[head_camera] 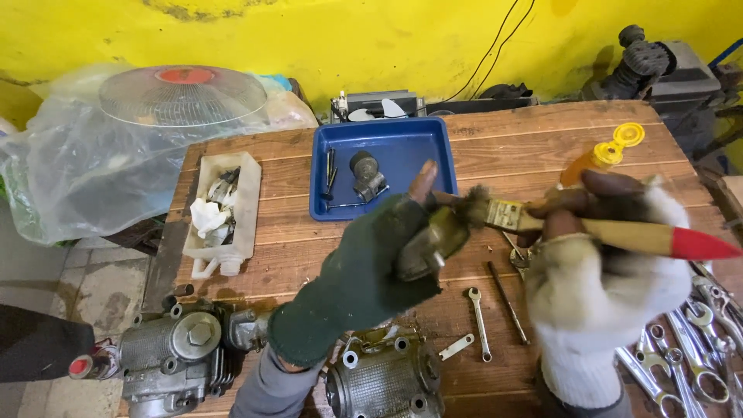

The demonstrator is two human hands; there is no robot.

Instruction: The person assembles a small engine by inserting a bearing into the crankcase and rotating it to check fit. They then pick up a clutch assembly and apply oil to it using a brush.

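Note:
My left hand (pixel 371 263), in a dark green fingerless glove, holds a small grimy metal part (pixel 431 241) up over the wooden table (pixel 542 147). My right hand (pixel 600 286), in a white knit glove, grips a paintbrush (pixel 619 234) with a wooden handle and red tip. Its dark bristles touch the metal part. A blue tray (pixel 398 143) with a round metal piece and several bolts lies just beyond my left hand.
A white cut-open container (pixel 246 203) with rags and parts sits at the left. Engine housings (pixel 182 352) (pixel 383 383) lie at the near edge. Several wrenches (pixel 696 348) spread at the right; a small spanner (pixel 480 321), a rod (pixel 507 302), an orange bottle (pixel 600 159).

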